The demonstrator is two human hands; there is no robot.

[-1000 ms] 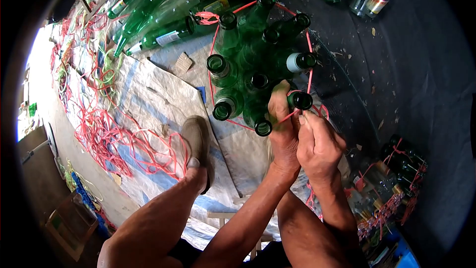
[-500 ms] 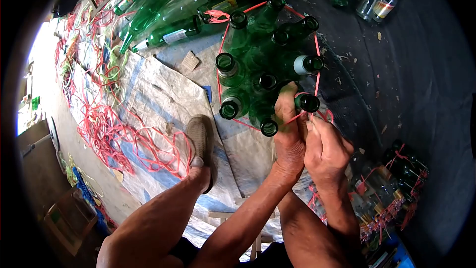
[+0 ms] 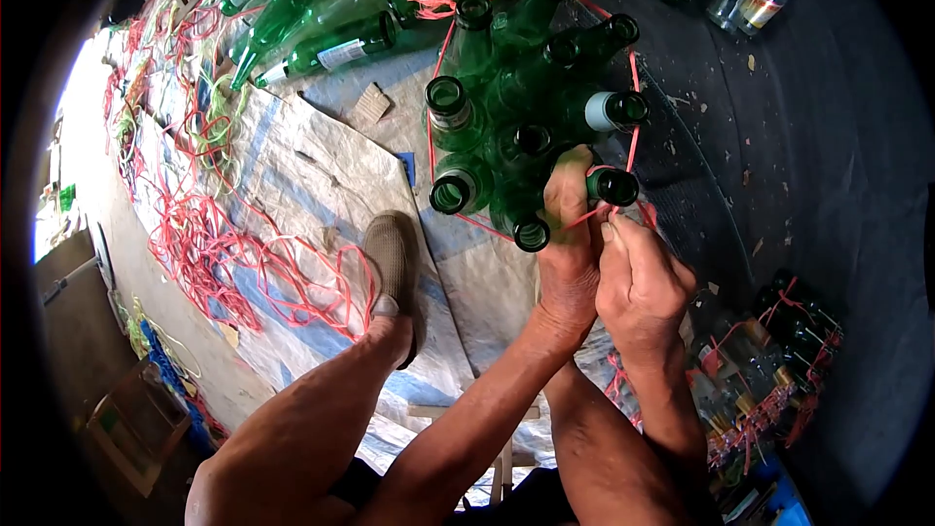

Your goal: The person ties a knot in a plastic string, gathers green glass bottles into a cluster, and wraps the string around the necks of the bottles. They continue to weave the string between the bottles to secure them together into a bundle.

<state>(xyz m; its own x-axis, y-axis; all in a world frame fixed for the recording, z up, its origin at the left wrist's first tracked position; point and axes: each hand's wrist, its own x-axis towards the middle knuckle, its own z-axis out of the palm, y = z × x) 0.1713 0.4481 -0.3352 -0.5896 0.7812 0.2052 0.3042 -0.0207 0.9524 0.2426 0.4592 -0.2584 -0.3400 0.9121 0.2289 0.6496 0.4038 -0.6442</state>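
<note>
Several green bottles [image 3: 516, 88] stand upright in a tight cluster, with a pink string [image 3: 634, 68] running around their necks. A frayed pink knot [image 3: 431, 6] sits at the cluster's upper left. My left hand [image 3: 570, 219] reaches between two bottles at the near side, its fingers against the glass; part of them is hidden behind the bottles. Beside it, my right hand [image 3: 643, 278] is closed, thumb and index finger pinching the pink string just below the nearest right bottle [image 3: 614, 186].
Green bottles [image 3: 341, 53] lie at the upper left, clear bottles [image 3: 760, 0] at the upper right. Loose pink string [image 3: 209, 253] is heaped left of my shoe [image 3: 392, 263]. More tied bottles [image 3: 755, 360] stand at the lower right, near a dark sheet [image 3: 828, 205].
The bottle cluster shows slightly higher and further right in view. Both hands remain by the same bottle, and my right fingers have shifted slightly upward at the string.
</note>
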